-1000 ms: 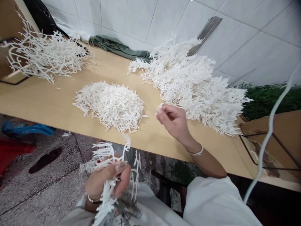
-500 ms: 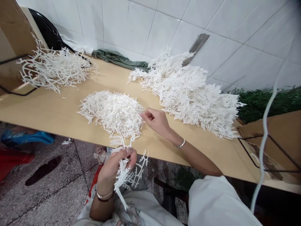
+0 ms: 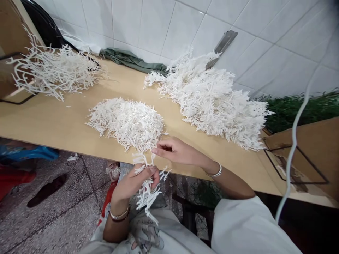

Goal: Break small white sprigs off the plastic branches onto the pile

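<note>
My left hand (image 3: 141, 180) is closed around a white branched plastic stem (image 3: 148, 197), whose forked prongs stick up above the thumb while its tufted twigs hang below the fingers. With thumb and forefinger pinched together, my right hand (image 3: 172, 150) is at the tip of one upper prong. Whether those fingertips hold the prong or a small separate piece cannot be made out. Just beyond both hands, a heap of small white plastic sprigs (image 3: 127, 121) lies near the table's front edge.
On the wooden table (image 3: 66, 121), bare branched stems (image 3: 57, 70) are piled at the left and bushy white branches (image 3: 212, 98) at the right. A green cloth (image 3: 129, 60) lies along the tiled wall. A white cable (image 3: 293, 141) hangs at the right, before a cardboard box (image 3: 312, 151).
My right hand has moved from the sprig heap's right edge down to the stem's upper prong. My left hand has shifted slightly right with the stem. The view has moved slightly.
</note>
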`<state>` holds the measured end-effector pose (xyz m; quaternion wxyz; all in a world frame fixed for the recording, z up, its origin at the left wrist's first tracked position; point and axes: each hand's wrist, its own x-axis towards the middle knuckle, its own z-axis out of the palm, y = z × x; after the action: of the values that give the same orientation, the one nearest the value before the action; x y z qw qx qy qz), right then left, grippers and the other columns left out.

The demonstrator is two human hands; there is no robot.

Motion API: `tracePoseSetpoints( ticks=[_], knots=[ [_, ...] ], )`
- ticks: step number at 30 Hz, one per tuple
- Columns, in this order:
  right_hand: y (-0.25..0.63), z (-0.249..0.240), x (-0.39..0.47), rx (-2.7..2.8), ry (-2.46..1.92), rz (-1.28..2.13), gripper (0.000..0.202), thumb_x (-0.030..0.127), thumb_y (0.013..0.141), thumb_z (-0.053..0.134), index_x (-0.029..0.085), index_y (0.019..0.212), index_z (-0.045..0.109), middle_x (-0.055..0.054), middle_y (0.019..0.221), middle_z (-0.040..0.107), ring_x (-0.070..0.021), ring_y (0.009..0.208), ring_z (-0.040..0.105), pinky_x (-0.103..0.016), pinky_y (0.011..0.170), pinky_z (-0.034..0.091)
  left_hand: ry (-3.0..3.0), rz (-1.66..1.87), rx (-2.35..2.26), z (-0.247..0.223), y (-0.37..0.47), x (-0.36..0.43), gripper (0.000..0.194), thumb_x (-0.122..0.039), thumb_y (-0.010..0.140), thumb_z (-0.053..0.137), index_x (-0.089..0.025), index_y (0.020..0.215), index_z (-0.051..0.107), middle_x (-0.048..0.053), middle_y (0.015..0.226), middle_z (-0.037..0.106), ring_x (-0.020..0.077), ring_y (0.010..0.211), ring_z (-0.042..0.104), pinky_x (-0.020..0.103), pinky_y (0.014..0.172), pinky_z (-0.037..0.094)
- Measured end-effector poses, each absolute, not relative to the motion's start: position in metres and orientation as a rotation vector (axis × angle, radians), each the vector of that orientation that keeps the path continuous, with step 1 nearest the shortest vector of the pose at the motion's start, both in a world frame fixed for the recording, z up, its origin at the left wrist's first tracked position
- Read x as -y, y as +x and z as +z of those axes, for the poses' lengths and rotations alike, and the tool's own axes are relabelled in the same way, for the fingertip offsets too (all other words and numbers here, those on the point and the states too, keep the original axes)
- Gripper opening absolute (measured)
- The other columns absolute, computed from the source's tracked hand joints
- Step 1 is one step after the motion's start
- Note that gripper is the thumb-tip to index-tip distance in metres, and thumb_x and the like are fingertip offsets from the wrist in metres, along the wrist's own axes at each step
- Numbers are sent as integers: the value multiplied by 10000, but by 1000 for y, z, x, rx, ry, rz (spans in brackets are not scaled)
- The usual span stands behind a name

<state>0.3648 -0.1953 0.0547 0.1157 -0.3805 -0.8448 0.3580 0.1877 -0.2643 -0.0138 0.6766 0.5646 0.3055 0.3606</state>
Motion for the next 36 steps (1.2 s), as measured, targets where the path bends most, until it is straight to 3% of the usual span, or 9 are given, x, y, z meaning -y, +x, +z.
tracePoseSetpoints(
  ticks=[9,15,27,29,33,36],
  knots=[
    [366,52,205,2383,-1108,1119,430,459,930,463,179,623,350,65,566,283,-66,514,300,-216,494,230,1350,781,-660,-9,191,268,476,-404,973,321,-160,608,505,-14,566,476,108,556,426,248,634,346],
    [377,46,202,2097,-1063,1323,473,501,889,488,195,575,310,73,540,233,-63,480,242,-226,464,193,1357,783,-702,-5,209,276,484,-443,959,319,-153,644,543,3,611,508,118,581,450,247,613,359],
    [390,51,187,1664,-1116,994,487,553,821,575,193,553,386,53,486,356,-67,443,306,-229,437,248,1125,678,-684,9,204,297,506,-515,933,343,-172,593,491,-36,488,389,88,443,346,242,469,270],
    [401,57,167,1509,-1112,899,520,577,772,624,203,545,341,77,466,290,-53,417,241,-224,420,213,1094,594,-616,12,192,305,538,-569,914,345,-174,579,489,-36,472,377,84,413,323,244,435,257],
    [400,63,150,1861,-1122,929,479,574,788,616,176,574,456,61,498,332,-56,447,268,-236,441,202,967,796,-729,9,182,306,549,-577,892,371,-174,533,471,-39,454,324,76,388,206,261,390,175],
    [382,55,151,2058,-1073,831,508,600,818,554,172,569,440,57,520,315,-59,474,261,-240,455,198,977,792,-723,0,188,298,524,-541,901,380,-171,543,477,-29,452,353,81,398,258,253,400,192]
  ],
)
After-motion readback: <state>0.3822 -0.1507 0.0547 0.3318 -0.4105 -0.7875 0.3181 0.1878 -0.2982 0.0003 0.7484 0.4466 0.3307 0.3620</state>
